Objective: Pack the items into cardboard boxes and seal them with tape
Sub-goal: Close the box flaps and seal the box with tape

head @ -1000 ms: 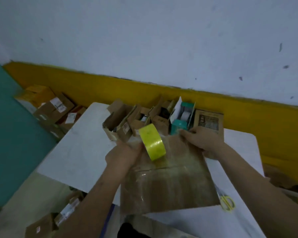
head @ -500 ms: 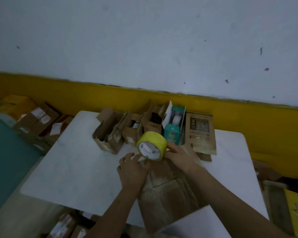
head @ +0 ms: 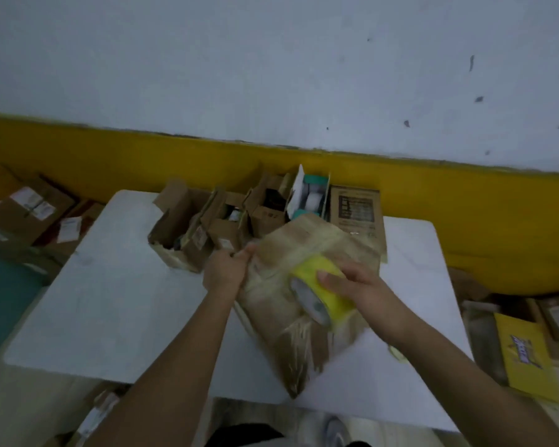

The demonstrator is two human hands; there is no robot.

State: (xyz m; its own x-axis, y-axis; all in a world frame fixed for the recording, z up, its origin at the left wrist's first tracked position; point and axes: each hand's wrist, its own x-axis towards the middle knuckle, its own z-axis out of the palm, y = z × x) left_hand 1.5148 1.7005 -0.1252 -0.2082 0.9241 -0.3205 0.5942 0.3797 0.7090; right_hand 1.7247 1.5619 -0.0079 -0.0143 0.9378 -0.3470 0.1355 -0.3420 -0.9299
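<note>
My two forearms are reaching up from the bottom of the frame over the white table (head: 110, 301). In the center, my left hand (head: 225, 271) is curling its fingers and pinching the left edge of a brown cardboard box (head: 284, 337). The box is lying flat on the table, turned at an angle so one corner is pointing toward the bottom of the frame. Shiny clear tape is already crossing its top face.

Just right of center, my right hand (head: 359, 285) is gripping a yellow roll of tape (head: 338, 306), with fingers wrapping over the roll from the right. The roll is standing on its edge on top of the box, its open core facing the lower left. The picture is too blurred here for me to tell whether a strip is running from the roll to the box.

Beyond the box, a row of small open boxes (head: 181, 233) is standing along the table's upper edge, flaps up. Next to them on the right, a teal and white carton (head: 309, 198) is standing open. A brown box with a dark printed label (head: 357, 209) is sitting just right of it.

At the left of the frame, labelled parcels (head: 23, 217) are lying on the floor. At the lower right, a flat yellow package (head: 526, 353) is lying beside the table. A yellow band (head: 465, 227) is running along the foot of the pale wall (head: 271, 75).
</note>
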